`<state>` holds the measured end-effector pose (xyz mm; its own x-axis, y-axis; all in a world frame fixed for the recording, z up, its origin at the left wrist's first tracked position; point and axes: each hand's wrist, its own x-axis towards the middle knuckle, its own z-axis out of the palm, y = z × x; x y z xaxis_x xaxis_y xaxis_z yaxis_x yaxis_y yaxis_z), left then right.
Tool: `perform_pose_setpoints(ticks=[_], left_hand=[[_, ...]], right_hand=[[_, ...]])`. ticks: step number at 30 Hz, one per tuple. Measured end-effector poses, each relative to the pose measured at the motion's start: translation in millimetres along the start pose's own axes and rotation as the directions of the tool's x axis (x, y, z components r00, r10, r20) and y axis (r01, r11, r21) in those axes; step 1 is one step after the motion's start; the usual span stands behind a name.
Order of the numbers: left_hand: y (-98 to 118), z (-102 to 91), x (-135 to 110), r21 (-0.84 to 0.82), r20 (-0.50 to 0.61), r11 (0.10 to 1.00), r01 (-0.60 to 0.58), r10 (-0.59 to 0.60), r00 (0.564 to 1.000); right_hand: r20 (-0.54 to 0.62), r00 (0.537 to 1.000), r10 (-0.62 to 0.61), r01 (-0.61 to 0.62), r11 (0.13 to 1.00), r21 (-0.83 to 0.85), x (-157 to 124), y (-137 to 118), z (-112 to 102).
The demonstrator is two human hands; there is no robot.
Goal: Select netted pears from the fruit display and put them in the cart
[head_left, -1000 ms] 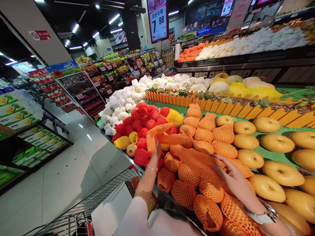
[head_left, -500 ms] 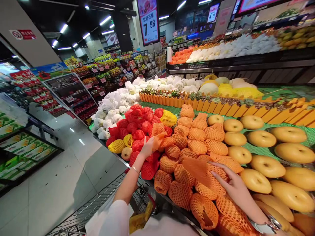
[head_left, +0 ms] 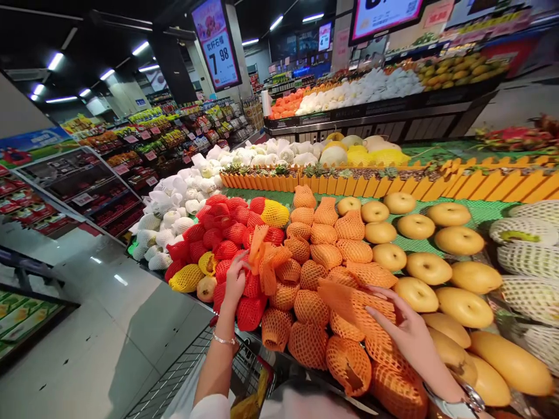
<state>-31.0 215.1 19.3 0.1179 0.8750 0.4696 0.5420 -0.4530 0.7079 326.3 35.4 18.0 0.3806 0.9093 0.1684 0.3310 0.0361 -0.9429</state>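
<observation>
My left hand (head_left: 236, 278) is over the red-netted fruit (head_left: 227, 250), fingers apart beside a crumpled orange foam net sleeve (head_left: 267, 262). That sleeve lies loosely spread at the edge of the orange-netted fruit (head_left: 312, 306), just right of my fingertips. My right hand (head_left: 404, 329) has a flattened orange foam net sleeve (head_left: 343, 298) between its thumb and fingers, above more orange-netted fruit. Bare round yellow-brown pears (head_left: 428, 267) sit just right of that hand. My right palm is turned away from view.
White-netted fruit (head_left: 174, 224) fills the left of the stand. An orange picket fence (head_left: 332, 185) with small plants runs behind. White-netted melons (head_left: 528, 259) lie at the right. A shopping cart (head_left: 174, 372) stands below at the stand's front edge, by the tiled floor (head_left: 109, 326).
The view has turned right. My left hand has let go of the orange sleeve and drawn back slightly left. My right hand keeps its sleeve, now more spread out.
</observation>
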Motion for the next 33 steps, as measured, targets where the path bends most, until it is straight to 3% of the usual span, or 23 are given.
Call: perform_pose_setpoints(ticks=[3,5,7,9,12,15,19,24,26,29,33], left_hand=[[23,7.9,-20,0.053,-0.253,0.998,-0.039,0.051,0.966],[47,21.9,-39,-0.034,-0.311,0.993,-0.111,0.095,0.946],[75,42.6,-59,-0.241,-0.204,0.964,-0.114,0.065,0.977],[100,66.9,-77,-0.416,0.049,0.907,0.063,-0.046,0.998],[123,99.3,-92,-0.548,0.273,0.786,0.286,-0.155,0.949],[125,117.7,-92,-0.626,0.314,0.668,0.402,-0.256,0.914],[115,124.4,-82,-0.681,0.353,0.525,0.510,-0.374,0.857],[112,127.3,-83,-0.592,0.503,0.540,0.598,-0.333,0.798],[113,128.0,-88,-0.558,0.472,0.608,0.565,-0.327,0.819],[114,127.4,-100,-0.544,0.356,0.710,0.447,-0.287,0.889],[113,126.0,-110,-0.585,0.197,0.740,0.332,-0.268,0.943]], right_hand=[[-0.113,0.993,0.024,-0.019,0.999,0.051,-6,-3,-2],[-0.151,0.987,0.054,-0.042,0.996,0.078,-8,-5,-1],[-0.178,0.980,0.088,-0.068,0.991,0.117,-9,-7,1],[-0.206,0.972,0.117,-0.082,0.982,0.167,-11,-10,3],[-0.235,0.962,0.138,-0.080,0.967,0.240,-12,-12,4],[-0.235,0.961,0.149,-0.081,0.957,0.277,-15,-9,1],[-0.248,0.957,0.153,-0.091,0.965,0.244,-21,-5,-2],[-0.308,0.950,0.059,-0.031,0.995,0.097,-30,-3,4],[-0.345,0.939,0.015,-0.008,1.000,0.023,-34,0,7],[-0.415,0.910,-0.020,-0.004,0.998,-0.057,-39,8,11],[-0.503,0.864,0.010,-0.040,0.998,-0.049,-42,15,18]])
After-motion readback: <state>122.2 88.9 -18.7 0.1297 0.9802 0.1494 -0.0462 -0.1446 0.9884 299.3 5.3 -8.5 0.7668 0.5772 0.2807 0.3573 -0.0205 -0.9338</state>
